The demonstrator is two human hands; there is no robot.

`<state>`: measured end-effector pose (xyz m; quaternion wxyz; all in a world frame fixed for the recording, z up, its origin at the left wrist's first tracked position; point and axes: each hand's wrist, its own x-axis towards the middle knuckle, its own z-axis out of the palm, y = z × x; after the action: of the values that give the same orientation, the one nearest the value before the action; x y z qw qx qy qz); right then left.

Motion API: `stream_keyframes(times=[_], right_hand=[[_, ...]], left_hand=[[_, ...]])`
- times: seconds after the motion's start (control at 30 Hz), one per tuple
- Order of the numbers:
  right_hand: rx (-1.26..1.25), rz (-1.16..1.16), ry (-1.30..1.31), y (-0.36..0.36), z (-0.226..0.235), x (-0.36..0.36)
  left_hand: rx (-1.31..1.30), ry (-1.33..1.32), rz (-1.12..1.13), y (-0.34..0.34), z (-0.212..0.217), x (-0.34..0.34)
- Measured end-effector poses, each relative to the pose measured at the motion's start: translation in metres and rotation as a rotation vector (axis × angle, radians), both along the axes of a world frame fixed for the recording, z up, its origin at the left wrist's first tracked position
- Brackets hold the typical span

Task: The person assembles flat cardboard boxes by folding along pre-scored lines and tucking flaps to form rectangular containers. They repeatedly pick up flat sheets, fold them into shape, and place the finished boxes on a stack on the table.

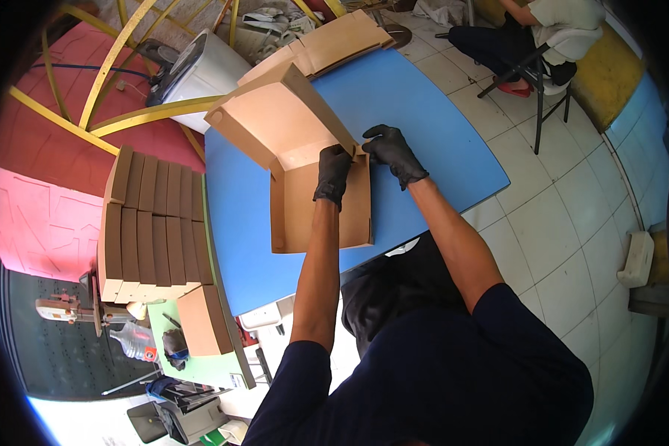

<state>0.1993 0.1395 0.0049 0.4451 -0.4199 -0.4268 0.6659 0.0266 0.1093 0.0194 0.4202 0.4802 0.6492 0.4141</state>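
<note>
An open brown cardboard box point(301, 223) rests on the blue table point(245, 275), its lid point(282, 123) raised and tilted back. Inside the box, at its far right corner, my left hand point(333, 175) in a black glove is closed on the cardboard. My right hand point(395, 154), gloved the same way, reaches that corner from outside. Its bent fingers and thumb are at the edge of the box, seemingly pinching the side flap. The fingertips of the left hand are partly hidden.
Several folded brown boxes point(152, 223) stand in stacks left of the table, with another box point(204, 320) on a green surface point(223, 368). Flat cardboard point(323, 44) lies at the table's far edge. Yellow metal bars point(156, 115) rise at the left. A seated person point(528, 37) is at the far right.
</note>
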Motion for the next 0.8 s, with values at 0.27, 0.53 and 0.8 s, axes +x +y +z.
stream_keyframes(times=[0.27,0.53,0.8], right_hand=[[0.167,0.017,-0.276,0.01,0.007,-0.004],[0.085,-0.025,-0.168,0.001,0.011,0.007],[0.101,-0.028,-0.133,-0.004,0.019,0.006]], left_hand=[[-0.043,-0.055,-0.141,0.005,0.016,-0.003],[-0.027,-0.066,-0.11,0.006,0.01,-0.005],[-0.009,-0.058,-0.149,0.009,-0.002,-0.009]])
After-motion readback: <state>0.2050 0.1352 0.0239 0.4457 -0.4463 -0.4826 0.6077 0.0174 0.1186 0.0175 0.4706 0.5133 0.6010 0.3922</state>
